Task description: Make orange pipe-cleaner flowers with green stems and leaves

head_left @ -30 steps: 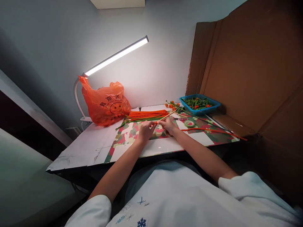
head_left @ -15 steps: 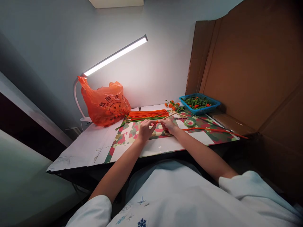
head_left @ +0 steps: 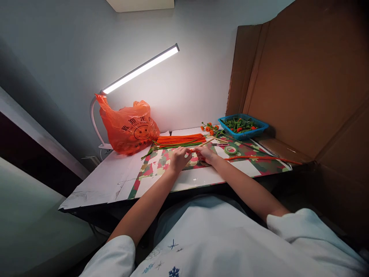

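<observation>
My left hand point(head_left: 179, 158) and my right hand point(head_left: 205, 154) meet over the patterned mat point(head_left: 253, 164) at the table's middle, fingers pinched together. Between them they hold a thin wooden stick point(head_left: 208, 142) that points up and to the right, with an orange pipe cleaner point(head_left: 265, 158) trailing from my right hand across the mat to the right. A bundle of orange and green pipe cleaners point(head_left: 180, 141) lies just behind my hands. A roll of green tape point(head_left: 231, 150) sits to the right of my right hand.
An orange plastic bag point(head_left: 129, 127) stands at the back left under a lit desk lamp point(head_left: 141, 69). A blue basket point(head_left: 243, 127) of green and red pieces sits back right beside small orange flowers point(head_left: 210, 128). Brown cardboard point(head_left: 302, 84) walls the right side.
The stick has tilted lower toward the table. The trailing orange pipe cleaner has shifted slightly. Both hands stay in nearly the same place.
</observation>
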Demonstrator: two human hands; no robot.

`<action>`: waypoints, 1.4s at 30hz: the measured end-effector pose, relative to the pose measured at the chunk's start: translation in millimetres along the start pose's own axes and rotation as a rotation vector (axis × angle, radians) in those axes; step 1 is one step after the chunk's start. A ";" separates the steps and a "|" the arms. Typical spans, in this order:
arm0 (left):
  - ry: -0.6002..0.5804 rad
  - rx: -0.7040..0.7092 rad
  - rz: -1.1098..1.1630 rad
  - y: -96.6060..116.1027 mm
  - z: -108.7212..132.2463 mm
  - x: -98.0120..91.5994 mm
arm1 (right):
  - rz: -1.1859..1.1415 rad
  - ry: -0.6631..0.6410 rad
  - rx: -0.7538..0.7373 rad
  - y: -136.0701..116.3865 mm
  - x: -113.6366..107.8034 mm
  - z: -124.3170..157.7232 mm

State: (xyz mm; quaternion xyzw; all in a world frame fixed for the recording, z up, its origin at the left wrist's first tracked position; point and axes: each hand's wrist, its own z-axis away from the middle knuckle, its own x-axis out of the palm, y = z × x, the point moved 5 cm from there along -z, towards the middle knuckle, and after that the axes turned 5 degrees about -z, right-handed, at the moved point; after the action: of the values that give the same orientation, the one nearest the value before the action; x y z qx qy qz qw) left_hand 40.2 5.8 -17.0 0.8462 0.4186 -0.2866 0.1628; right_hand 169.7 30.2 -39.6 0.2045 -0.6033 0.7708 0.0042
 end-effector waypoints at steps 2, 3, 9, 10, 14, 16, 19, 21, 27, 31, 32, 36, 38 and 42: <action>-0.010 0.022 -0.022 0.7 0.8 1.9 | -0.010 0.004 -0.004 0.6 -0.7 -1.8; -0.021 0.027 -0.031 0.9 1.0 3.1 | -0.016 0.007 -0.009 0.8 -1.0 -2.6; -0.091 -0.022 -0.043 0.2 -0.2 9.4 | 0.058 0.063 -0.138 0.4 -4.2 -8.0; -0.093 -0.042 -0.028 -0.2 -0.4 9.4 | 0.086 0.069 -0.168 0.1 -4.7 -9.0; -0.107 -0.152 0.101 -2.7 0.1 8.4 | 0.181 0.079 -0.256 -1.2 -5.7 -12.0; -0.121 -0.221 0.188 -4.7 0.8 8.2 | 0.210 0.076 -0.265 -1.3 -5.6 -13.0; -0.132 -0.317 0.313 -8.9 1.9 8.9 | 0.232 0.047 -0.290 -3.0 -3.9 -13.3; -0.135 -0.360 0.375 -11.4 2.4 9.8 | 0.246 0.017 -0.335 -5.3 -2.3 -12.8; -0.149 -0.419 0.465 -14.0 2.1 9.3 | 0.227 -0.046 -0.348 -5.5 -2.3 -14.7; -0.168 -0.450 0.526 -14.5 2.0 9.3 | 0.181 -0.098 -0.334 -5.1 -0.2 -14.4; -0.175 -0.461 0.545 -15.1 2.3 10.1 | 0.172 -0.101 -0.331 -5.3 0.5 -13.8; -0.202 -0.494 0.620 -17.2 4.4 14.1 | 0.139 -0.107 -0.308 -7.7 4.2 -10.0; -0.215 -0.499 0.663 -17.0 5.1 15.6 | 0.137 -0.105 -0.300 -9.8 5.3 -7.3; -0.248 -0.513 0.759 -14.8 5.7 17.3 | 0.144 -0.111 -0.305 -14.4 5.7 -1.5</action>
State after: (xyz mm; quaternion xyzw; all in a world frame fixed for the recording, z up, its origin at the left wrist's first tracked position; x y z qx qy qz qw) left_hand 34.7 22.3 -32.8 0.8314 0.1145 -0.1931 0.5083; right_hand 167.7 34.1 -24.7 0.1998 -0.7258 0.6561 -0.0534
